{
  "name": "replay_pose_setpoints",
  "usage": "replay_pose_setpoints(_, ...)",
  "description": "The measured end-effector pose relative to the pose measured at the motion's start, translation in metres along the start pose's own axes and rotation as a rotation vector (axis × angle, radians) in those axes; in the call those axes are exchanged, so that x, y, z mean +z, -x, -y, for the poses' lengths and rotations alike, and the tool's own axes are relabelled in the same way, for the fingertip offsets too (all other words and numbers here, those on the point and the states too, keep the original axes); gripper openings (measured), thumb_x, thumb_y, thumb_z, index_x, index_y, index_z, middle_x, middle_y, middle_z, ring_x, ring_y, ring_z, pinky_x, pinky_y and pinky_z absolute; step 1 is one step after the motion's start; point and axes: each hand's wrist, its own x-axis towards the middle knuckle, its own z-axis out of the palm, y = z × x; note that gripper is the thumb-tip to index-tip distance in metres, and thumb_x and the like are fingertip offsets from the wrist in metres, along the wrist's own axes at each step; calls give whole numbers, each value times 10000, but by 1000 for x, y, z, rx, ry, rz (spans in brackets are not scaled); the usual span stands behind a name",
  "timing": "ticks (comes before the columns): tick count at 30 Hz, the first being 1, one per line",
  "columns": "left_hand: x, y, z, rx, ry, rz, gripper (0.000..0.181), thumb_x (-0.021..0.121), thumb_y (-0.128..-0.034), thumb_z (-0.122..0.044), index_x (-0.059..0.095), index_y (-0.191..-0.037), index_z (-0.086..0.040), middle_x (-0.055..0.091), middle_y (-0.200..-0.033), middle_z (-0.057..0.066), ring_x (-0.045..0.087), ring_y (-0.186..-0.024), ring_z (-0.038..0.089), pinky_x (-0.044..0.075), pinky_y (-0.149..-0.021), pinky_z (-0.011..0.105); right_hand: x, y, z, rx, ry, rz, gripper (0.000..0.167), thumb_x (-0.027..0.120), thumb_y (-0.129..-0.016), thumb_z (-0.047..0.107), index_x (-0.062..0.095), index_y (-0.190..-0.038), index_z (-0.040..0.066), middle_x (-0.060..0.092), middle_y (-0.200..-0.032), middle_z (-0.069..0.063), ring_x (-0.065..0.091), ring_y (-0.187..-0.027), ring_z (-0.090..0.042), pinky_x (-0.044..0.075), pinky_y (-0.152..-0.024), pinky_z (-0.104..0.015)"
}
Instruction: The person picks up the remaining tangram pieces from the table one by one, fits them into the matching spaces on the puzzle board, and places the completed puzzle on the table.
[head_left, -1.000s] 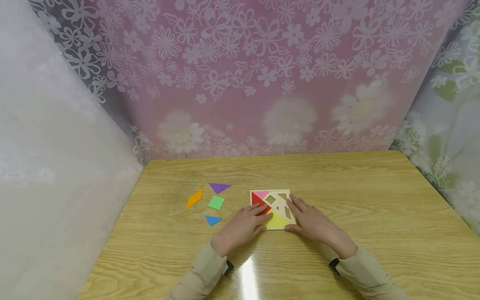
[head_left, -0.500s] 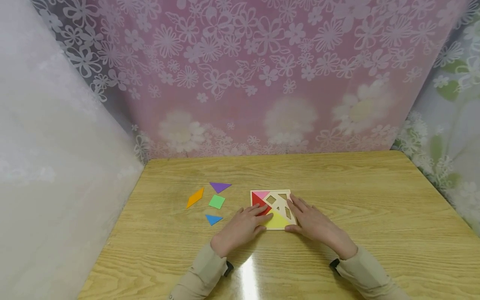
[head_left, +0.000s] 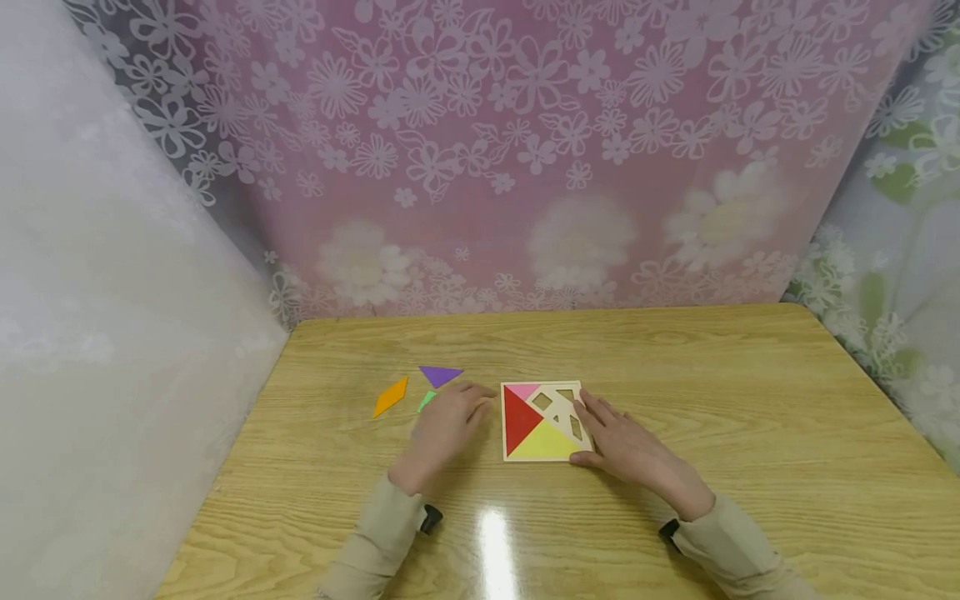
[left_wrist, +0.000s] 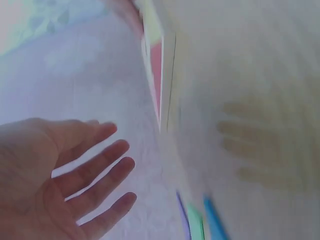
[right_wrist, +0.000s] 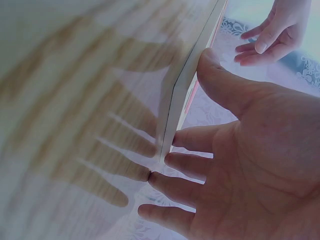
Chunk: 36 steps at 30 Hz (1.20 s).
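Observation:
A pale wooden tangram board (head_left: 558,406) lies on the table. In it sit a red triangle (head_left: 519,417), a yellow triangle (head_left: 549,442) and a pink piece (head_left: 521,390); several cut-out holes show at its right. My right hand (head_left: 626,442) rests with fairly straight fingers along the board's right edge, thumb at the near corner. My left hand (head_left: 446,421) hovers left of the board with spread fingers and nothing in them. It covers part of a green square (head_left: 425,401) in the head view and hides the blue triangle (left_wrist: 215,218), which shows in the left wrist view.
An orange parallelogram (head_left: 390,397) and a purple triangle (head_left: 439,376) lie on the wooden table (head_left: 712,358) left of the board. A pink flowered cloth (head_left: 480,167) hangs behind the table's far edge. Pale cloth (head_left: 112,333) hangs on the left side.
My left hand has lifted off the red and yellow triangles and moved left, over the loose pieces. My right hand stays at the board's right edge.

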Motion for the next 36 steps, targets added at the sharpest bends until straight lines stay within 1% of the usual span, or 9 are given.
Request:
replay_pose_setpoints(4, -15, 2, 27, -123, 24, -60, 187, 716, -946, -93, 741, -1125, -47, 746, -1087, 127, 723, -892, 285, 581, -643, 367, 2, 1, -1, -9, -11, -12, 800, 704, -939, 385, 395, -1496, -100, 306, -1585, -303, 370, -1401, -522, 379, -1023, -711)
replay_pose_setpoints(5, -18, 3, 34, -156, 40, -60, 194, 716, -944, -85, 735, -1131, -35, 738, -1094, 138, 717, -861, 279, 581, -645, 363, 2, 2, -2, -12, -12, -15, 798, 704, -940, 381, 395, -1495, -102, 304, -1585, -305, 370, -1400, -523, 378, -1024, -711)
replay_pose_setpoints(6, -22, 4, 41, -186, 48, -58, 202, 716, -944, -79, 733, -1137, -24, 737, -1089, 146, 719, -918, 293, 592, -689, 379, 3, 2, -2, -16, -11, -19, 796, 703, -940, 378, 397, -1492, -106, 307, -1582, -309, 375, -1395, -527, 380, -1022, -710)
replay_pose_setpoints(11, -33, 7, 73, -328, 115, 10, 240, 698, -954, -70, 709, -1176, 20, 725, -1114, 181, 697, -971, 328, 586, -816, 440, 3, 3, -3, -16, -18, -24, 796, 701, -942, 379, 397, -1489, -112, 303, -1582, -313, 376, -1390, -537, 375, -1026, -712)
replay_pose_setpoints(16, -35, 11, 95, -398, 43, 80, 307, 728, -934, -92, 674, -1203, 46, 710, -1121, 218, 675, -1020, 365, 559, -883, 477, 2, 2, -2, -11, -22, -13, 794, 696, -947, 377, 390, -1495, -109, 292, -1589, -308, 370, -1396, -535, 372, -1030, -712)
replay_pose_setpoints(19, -35, 13, 101, -434, 0, 122, 348, 755, -914, -103, 659, -1213, 50, 686, -1122, 232, 646, -1020, 383, 540, -897, 491, 2, 2, -1, -3, -29, -5, 795, 692, -951, 375, 378, -1504, -103, 277, -1600, -297, 353, -1412, -524, 362, -1038, -714)
replay_pose_setpoints(23, -36, 14, 103, -451, -27, 143, 334, 773, -902, -102, 670, -1184, 46, 658, -1098, 224, 623, -976, 369, 537, -867, 480, 2, 1, -1, -7, -27, -5, 793, 690, -953, 370, 375, -1505, -104, 279, -1599, -300, 355, -1409, -526, 368, -1040, -705)
replay_pose_setpoints(31, -36, 12, 108, -460, 18, 95, 285, 789, -871, -58, 680, -1109, 56, 726, -1044, 226, 665, -982, 377, 543, -864, 486, 2, 1, -1, -7, -11, -10, 792, 690, -952, 372, 377, -1504, -103, 281, -1599, -297, 357, -1413, -514, 391, -1039, -680)
replay_pose_setpoints(36, -35, 10, 110, -484, 23, 96, 302, 812, -853, -77, 688, -1095, 55, 732, -1043, 217, 667, -990, 372, 524, -922, 495, 1, 1, -2, -1, -10, -6, 794, 687, -953, 378, 375, -1510, -94, 275, -1605, -289, 352, -1419, -509, 381, -1036, -695)
